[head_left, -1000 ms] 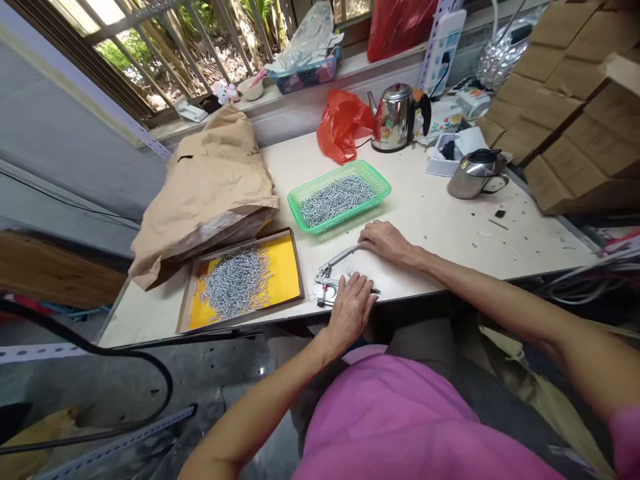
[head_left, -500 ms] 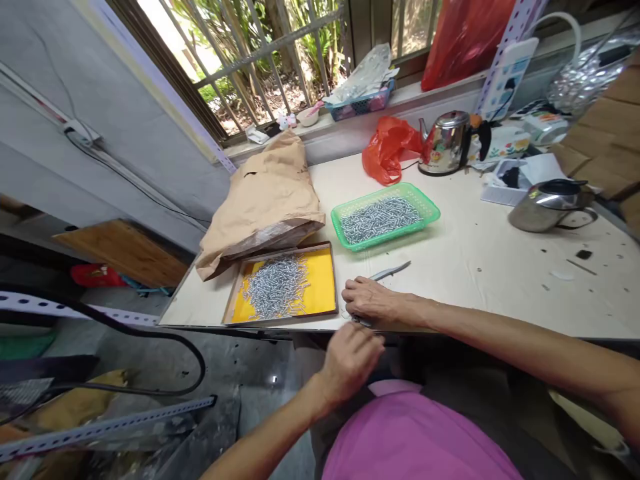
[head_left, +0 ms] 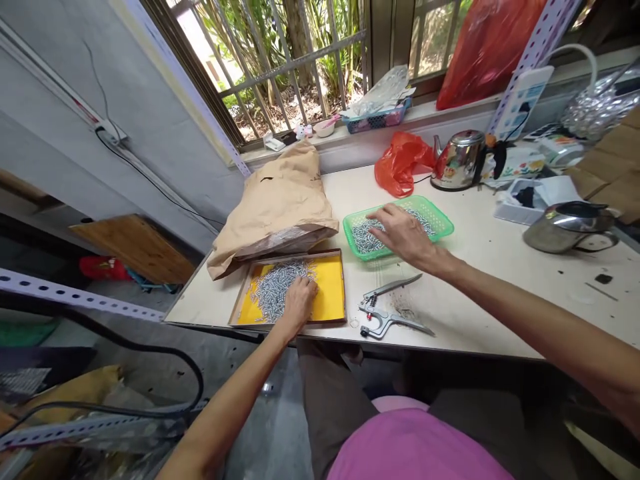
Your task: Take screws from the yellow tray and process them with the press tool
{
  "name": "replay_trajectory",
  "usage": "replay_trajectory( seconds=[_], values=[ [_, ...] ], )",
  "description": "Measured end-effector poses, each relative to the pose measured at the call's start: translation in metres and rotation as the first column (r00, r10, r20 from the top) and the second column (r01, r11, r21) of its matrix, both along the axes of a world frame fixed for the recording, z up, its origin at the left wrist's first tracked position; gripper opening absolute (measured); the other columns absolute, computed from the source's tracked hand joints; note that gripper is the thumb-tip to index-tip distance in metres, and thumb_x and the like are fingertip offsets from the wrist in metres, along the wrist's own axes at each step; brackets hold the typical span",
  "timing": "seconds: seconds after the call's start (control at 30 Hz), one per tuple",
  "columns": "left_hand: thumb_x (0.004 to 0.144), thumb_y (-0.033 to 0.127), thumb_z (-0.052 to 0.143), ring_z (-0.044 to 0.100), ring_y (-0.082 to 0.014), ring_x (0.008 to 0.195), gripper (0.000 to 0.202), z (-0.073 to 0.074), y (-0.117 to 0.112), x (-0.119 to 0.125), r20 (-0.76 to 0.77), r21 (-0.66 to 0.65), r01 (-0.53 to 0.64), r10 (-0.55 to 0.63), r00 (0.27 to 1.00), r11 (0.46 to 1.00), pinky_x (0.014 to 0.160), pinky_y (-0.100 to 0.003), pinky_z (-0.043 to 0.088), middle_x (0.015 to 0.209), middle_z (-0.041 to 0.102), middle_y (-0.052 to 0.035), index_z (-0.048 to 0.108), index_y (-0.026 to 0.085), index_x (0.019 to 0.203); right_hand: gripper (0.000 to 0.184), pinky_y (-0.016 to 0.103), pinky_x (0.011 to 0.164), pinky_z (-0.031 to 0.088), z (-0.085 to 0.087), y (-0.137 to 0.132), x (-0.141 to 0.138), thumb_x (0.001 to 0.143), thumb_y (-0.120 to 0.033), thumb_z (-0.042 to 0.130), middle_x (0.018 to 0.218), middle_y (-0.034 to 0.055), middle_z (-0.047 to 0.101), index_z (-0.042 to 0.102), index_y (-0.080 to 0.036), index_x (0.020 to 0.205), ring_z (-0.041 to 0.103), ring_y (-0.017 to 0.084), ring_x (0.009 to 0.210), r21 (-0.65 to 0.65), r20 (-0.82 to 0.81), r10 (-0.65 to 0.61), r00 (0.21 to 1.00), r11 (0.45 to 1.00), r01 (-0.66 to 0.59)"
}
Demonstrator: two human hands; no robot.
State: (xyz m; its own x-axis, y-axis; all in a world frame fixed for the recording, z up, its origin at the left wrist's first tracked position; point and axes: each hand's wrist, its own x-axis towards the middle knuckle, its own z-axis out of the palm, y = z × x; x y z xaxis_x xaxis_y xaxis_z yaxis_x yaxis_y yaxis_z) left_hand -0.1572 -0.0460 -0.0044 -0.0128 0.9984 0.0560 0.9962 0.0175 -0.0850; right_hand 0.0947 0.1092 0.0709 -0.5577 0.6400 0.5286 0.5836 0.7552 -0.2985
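Note:
My left hand (head_left: pixel 299 301) rests in a shallow brown tray with a yellow bottom (head_left: pixel 334 293), its fingers curled down onto a heap of small silver metal parts (head_left: pixel 274 288). Whether it holds any of them is hidden. My right hand (head_left: pixel 403 233) reaches into a green plastic basket (head_left: pixel 440 220) of similar silver parts, fingers spread over them. A metal hand press plier (head_left: pixel 387 313) lies open on the table between the tray and my body, with neither hand touching it.
A brown paper sack (head_left: pixel 280 200) lies behind the tray. A red plastic bag (head_left: pixel 400 167), a steel kettle (head_left: pixel 457 160) and a steel pot (head_left: pixel 565 227) stand at the back and right. The white table (head_left: pixel 500 293) ends just before my lap.
Both hands left the plier near the table edge. My left hand moved left into the yellow tray, my right hand moved forward into the green basket. The view shifted upward.

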Motion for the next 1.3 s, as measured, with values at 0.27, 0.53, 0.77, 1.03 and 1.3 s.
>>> replay_trajectory(
  seconds=[0.27,0.53,0.77,1.03,1.3],
  values=[
    [0.085,0.013,0.049,0.056,-0.0243,0.091,0.016,0.005,-0.001,-0.001,0.199,0.065,-0.039,0.025,0.980,0.997,0.080,-0.035,0.046,0.089,0.065,-0.0101,0.064,0.017,0.081,0.014,0.027,0.075,0.044,-0.053,-0.054,-0.057,0.089,-0.017,0.056,0.088,0.0057,0.070,0.069,-0.015,0.090,0.062,0.016,0.081,-0.384,-0.234,0.243,0.941,0.867,-0.319],
    [0.069,0.042,0.068,0.057,-0.0122,0.057,0.028,0.023,-0.013,0.016,0.922,-0.150,-0.333,0.253,0.293,0.931,0.058,-0.024,0.047,0.067,0.064,-0.0009,0.066,0.015,0.077,0.018,0.021,0.059,0.043,-0.083,-0.074,-0.106,0.083,-0.030,0.061,0.070,0.0012,0.068,0.069,-0.015,0.080,0.061,0.012,0.064,-0.633,-0.502,0.185,0.845,0.586,-0.505],
    [0.050,0.042,0.085,0.058,-0.0089,0.057,0.046,0.020,-0.017,0.024,0.946,-0.318,-0.387,0.262,-0.192,0.866,0.062,-0.024,0.052,0.064,0.062,0.0004,0.062,0.012,0.077,0.020,0.021,0.055,0.046,-0.091,-0.082,-0.117,0.090,-0.023,0.048,0.064,0.0003,0.064,0.063,-0.014,0.080,0.061,0.012,0.058,-0.768,-0.464,0.043,0.885,0.478,-0.426],
    [0.061,0.040,0.076,0.054,-0.0072,0.049,0.037,0.033,-0.035,0.037,0.970,-0.196,-0.456,0.239,0.037,0.868,0.047,-0.019,0.048,0.067,0.063,0.0010,0.065,0.012,0.082,0.018,0.026,0.083,0.043,-0.061,-0.080,-0.073,0.093,-0.021,0.052,0.102,0.0092,0.064,0.068,-0.015,0.099,0.059,0.018,0.097,-0.415,-0.170,0.297,0.940,0.843,-0.341],
    [0.076,0.030,0.061,0.042,-0.0069,0.031,0.018,0.017,-0.027,0.103,0.849,-0.438,-0.200,0.477,0.228,0.876,0.032,-0.016,0.031,0.039,0.048,0.0065,0.066,0.013,0.078,0.022,0.027,0.069,0.040,-0.070,-0.114,0.060,0.089,-0.029,0.059,0.102,0.0098,0.058,0.062,-0.015,0.106,0.059,0.020,0.086,-0.408,0.391,0.223,0.893,0.912,-0.050]
  ],
)
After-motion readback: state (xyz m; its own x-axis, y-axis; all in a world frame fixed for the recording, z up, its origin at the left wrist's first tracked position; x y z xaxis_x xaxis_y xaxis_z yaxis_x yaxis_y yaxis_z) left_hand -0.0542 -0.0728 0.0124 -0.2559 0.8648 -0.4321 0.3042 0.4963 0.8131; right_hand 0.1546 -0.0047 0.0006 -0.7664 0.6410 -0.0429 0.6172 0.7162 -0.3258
